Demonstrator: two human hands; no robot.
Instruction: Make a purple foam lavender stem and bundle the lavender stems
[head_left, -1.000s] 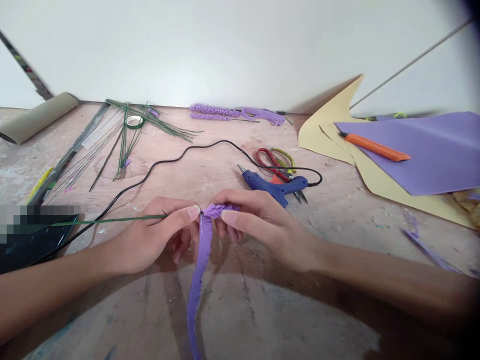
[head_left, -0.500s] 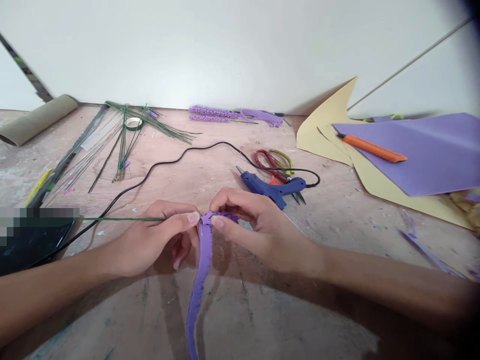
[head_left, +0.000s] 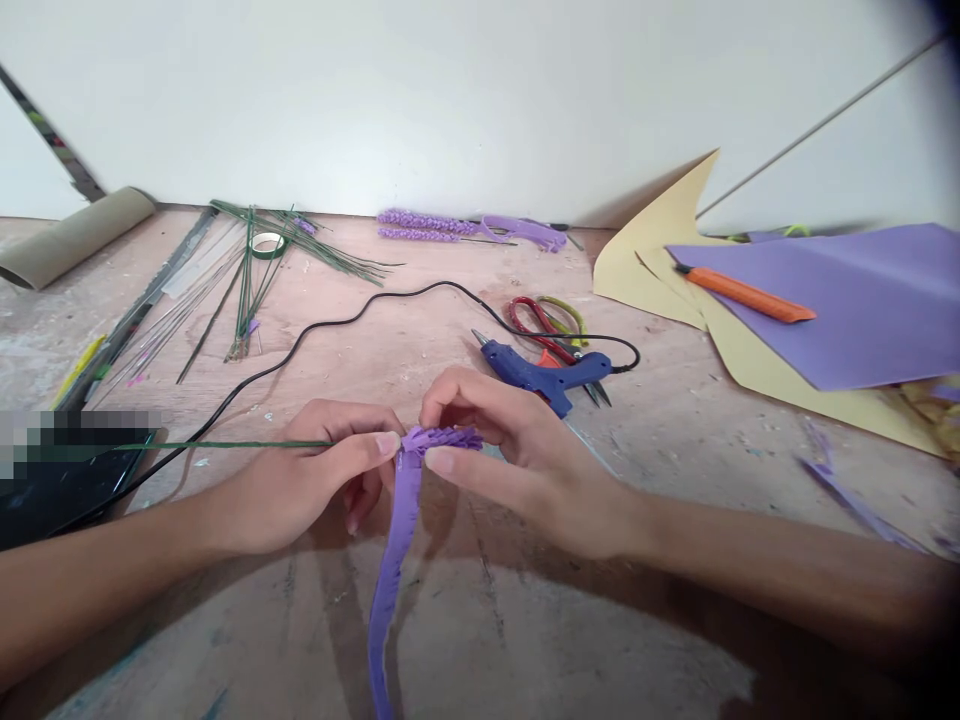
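Note:
My left hand (head_left: 334, 465) pinches a green wire stem (head_left: 247, 444) near its right end, its thumb beside the base of a purple fringed flower head (head_left: 446, 438). From that base a long purple strip (head_left: 397, 530), notched along one edge, hangs toward the front of the table. My right hand (head_left: 517, 455) is curled around the flower head, thumb along its lower side and index finger arched above it. The flower head shows between them; the other fingertips are partly hidden behind.
A blue glue gun (head_left: 544, 375) with a black cord lies just beyond my right hand, over red-handled pliers (head_left: 532, 318). An orange cutter (head_left: 746, 293) rests on a purple sheet (head_left: 870, 310). Green wires (head_left: 247, 290), a tape roll (head_left: 268, 246) and finished purple flower stalks (head_left: 424, 222) lie behind.
My right thumb and index finger have moved slightly apart, uncovering more of the flower head. The hanging strip has swung slightly left. My left hand keeps its pinch.

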